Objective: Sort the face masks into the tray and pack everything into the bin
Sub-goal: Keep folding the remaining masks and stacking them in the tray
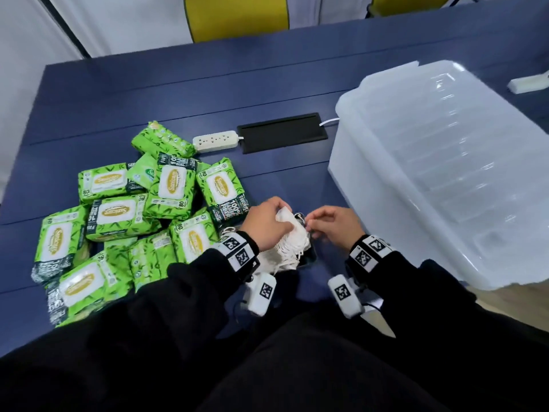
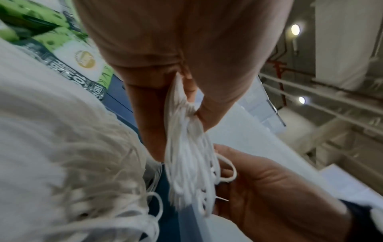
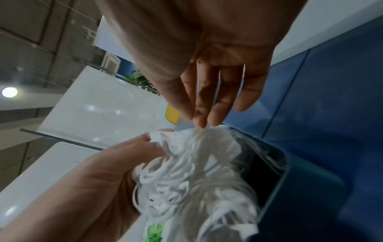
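A bunch of white face masks (image 1: 289, 233) with dangling ear loops hangs over a dark tray (image 1: 310, 257) near the table's front edge. My left hand (image 1: 280, 217) grips the bunch from the left, thumb and fingers curled round its top. My right hand (image 1: 309, 226) pinches the bunch's right edge with thumb and fingertips. In the left wrist view the ear loops (image 2: 186, 163) hang from my left fingers (image 2: 149, 122), with the right hand (image 2: 269, 188) just beside them. In the right wrist view my right fingertips (image 3: 199, 119) meet at the masks (image 3: 186, 163) above the tray (image 3: 290, 172).
Several green wet-wipe packs (image 1: 118, 215) lie heaped to the left of the tray. A large translucent bin (image 1: 439, 173) stands at the right. A white power strip (image 1: 215, 141) and a black cable hatch (image 1: 282, 132) lie further back on the blue table (image 1: 148, 93).
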Demonstrator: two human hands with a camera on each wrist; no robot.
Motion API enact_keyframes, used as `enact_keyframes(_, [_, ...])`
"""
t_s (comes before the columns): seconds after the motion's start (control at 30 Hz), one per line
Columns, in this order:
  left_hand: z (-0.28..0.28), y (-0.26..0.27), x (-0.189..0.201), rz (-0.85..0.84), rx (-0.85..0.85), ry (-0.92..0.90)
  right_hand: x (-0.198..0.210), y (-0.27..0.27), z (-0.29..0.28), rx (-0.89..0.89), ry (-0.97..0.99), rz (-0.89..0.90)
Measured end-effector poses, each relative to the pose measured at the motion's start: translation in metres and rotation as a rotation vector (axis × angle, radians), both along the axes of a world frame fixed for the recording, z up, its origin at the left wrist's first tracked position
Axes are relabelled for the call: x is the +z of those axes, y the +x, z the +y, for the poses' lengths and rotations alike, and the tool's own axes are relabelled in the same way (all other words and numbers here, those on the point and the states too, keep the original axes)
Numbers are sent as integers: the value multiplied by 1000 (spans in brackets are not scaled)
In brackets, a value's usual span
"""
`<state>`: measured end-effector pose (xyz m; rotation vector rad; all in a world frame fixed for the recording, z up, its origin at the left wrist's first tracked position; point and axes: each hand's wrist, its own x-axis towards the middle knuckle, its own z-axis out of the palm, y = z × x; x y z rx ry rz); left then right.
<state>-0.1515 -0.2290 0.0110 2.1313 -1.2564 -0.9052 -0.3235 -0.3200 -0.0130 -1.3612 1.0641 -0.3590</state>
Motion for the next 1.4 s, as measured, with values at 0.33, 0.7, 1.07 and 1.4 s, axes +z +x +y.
enact_keyframes(0.33, [-42,-46,-16,-286,-168,378,-41,-5,1,93,42,258])
enact_keyframes(0.7, [-26,-39,-10,-284,-55,266,-48,-5,-4,100,293,192])
enact_keyframes(1.07, [31,18,3,-160,310,22,-56,-4,-13,-35,190,185])
enact_keyframes(1.4, [61,36,-25,74,410,207,-54,-10,-17,-337,439,-20])
